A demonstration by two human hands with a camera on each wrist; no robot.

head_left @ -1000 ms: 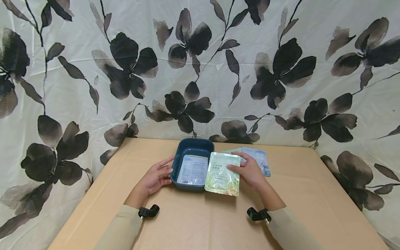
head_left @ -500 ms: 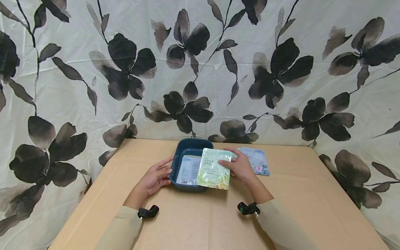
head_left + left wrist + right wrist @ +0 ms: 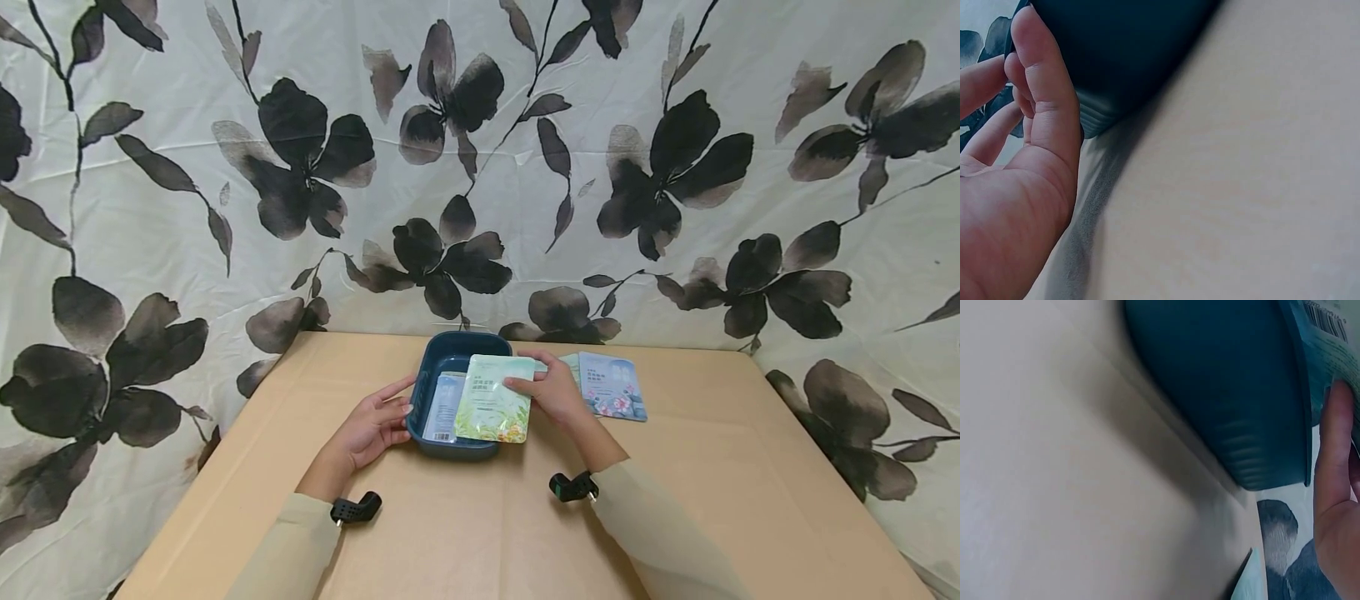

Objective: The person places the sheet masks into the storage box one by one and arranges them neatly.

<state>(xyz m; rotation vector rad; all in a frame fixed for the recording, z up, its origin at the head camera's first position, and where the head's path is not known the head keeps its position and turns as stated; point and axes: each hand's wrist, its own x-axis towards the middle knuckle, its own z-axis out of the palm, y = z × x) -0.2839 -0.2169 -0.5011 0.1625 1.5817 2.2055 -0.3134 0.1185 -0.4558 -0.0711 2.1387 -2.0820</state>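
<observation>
My right hand (image 3: pixel 553 387) pinches a pale green face mask sachet (image 3: pixel 491 400) by its right edge, thumb on the printed front. The sachet is over the right part of a dark blue plastic bin (image 3: pixel 457 452); its lower edge reaches past the bin's near rim. A light blue sachet (image 3: pixel 444 408) lies inside the bin, partly hidden under the green one. My left hand (image 3: pixel 369 429) rests against the bin's left side with relaxed fingers. In the left wrist view, a digit of the left hand (image 3: pixel 1035 131) lies along the bin's outer wall (image 3: pixel 1122 56).
Right of the bin, a blue flowered sachet (image 3: pixel 611 385) lies on the tan table (image 3: pixel 480 533), beside a green sachet (image 3: pixel 573 365) mostly hidden by my right hand. A floral cloth (image 3: pixel 555 275) hangs behind the table's far edge.
My right hand has moved left with the green sachet, from beside the bin's right rim to over the bin. More of the blue sachet on the table shows. My left hand has stayed at the bin.
</observation>
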